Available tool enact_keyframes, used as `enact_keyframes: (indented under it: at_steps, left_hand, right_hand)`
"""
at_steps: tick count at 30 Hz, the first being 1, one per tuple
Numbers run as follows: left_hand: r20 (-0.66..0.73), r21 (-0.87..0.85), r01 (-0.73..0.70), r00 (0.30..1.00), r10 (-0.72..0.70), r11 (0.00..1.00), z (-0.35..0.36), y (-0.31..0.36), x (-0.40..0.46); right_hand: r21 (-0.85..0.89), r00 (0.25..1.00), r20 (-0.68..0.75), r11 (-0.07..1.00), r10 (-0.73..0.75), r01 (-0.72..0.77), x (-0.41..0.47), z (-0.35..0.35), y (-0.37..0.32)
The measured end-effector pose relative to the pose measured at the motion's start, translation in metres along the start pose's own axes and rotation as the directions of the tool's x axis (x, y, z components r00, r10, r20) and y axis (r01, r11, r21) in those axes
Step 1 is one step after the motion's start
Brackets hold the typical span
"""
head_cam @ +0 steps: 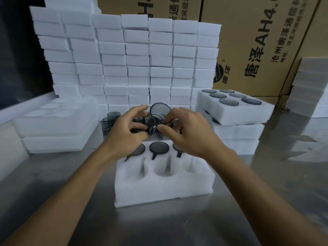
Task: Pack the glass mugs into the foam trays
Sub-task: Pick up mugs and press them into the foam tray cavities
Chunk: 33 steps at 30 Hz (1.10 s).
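Observation:
A white foam tray (159,189) with six round pockets lies in front of me on the metal table. Its far row holds three smoky grey glass mugs (159,147); the near row of pockets is bare. Above the tray's far edge a tilted grey glass mug (158,113) is held between both hands, its mouth facing me. My left hand (127,128) grips it from the left near the handle. My right hand (184,130) pinches it from the right. Loose mugs (113,117) stand behind my hands, partly hidden.
Filled foam trays (236,110) are stacked at the right. Foam trays without mugs (53,128) sit at the left. A tall wall of white foam blocks (134,59) rises behind, with cardboard boxes (257,41) beyond. Another foam stack (310,86) stands far right.

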State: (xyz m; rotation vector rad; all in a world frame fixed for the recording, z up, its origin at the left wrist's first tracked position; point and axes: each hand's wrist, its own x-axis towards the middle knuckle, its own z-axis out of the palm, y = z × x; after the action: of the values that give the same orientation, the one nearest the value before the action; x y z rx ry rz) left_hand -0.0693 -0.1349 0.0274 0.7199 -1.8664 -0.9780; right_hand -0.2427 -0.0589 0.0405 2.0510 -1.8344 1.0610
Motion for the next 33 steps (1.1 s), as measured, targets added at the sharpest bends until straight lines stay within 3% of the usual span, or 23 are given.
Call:
enact_keyframes:
  at_steps: [3, 10, 17, 22, 28, 33]
  left_hand:
    - [0.053, -0.049, -0.076, 0.995, 0.078, 0.996, -0.004, 0.005, -0.001]
    - [-0.034, 0.072, -0.205, 0.978, 0.208, 0.976, -0.007, 0.006, 0.0]
    - [-0.032, 0.061, -0.178, 0.983, 0.18, 0.982, -0.008, 0.012, -0.003]
    - [-0.012, -0.092, -0.008, 1.0, 0.007, 0.996, -0.007, 0.018, -0.005]
    - [-0.081, -0.155, 0.153, 0.983, -0.167, 0.976, 0.0, 0.024, -0.01]
    - [0.109, -0.429, 0.322, 0.946, -0.306, 0.844, -0.008, 0.027, -0.007]
  right_hand:
    - [-0.017, 0.998, -0.02, 0.998, -0.067, 0.066, -0.001, -0.006, -0.007]
    - [0.054, 0.989, -0.047, 0.988, -0.14, 0.143, -0.007, -0.005, -0.006]
    - [0.291, 1.0, -0.025, 0.957, -0.013, 0.02, -0.009, -0.006, -0.001]
    - [0.623, 0.983, 0.069, 0.762, 0.169, -0.175, -0.007, -0.006, -0.002]
    - [0.76, 0.939, 0.259, 0.553, 0.224, -0.342, -0.007, 0.0, -0.004]
    - [0.854, 0.868, 0.427, 0.204, 0.254, -0.479, -0.005, 0.002, -0.005]
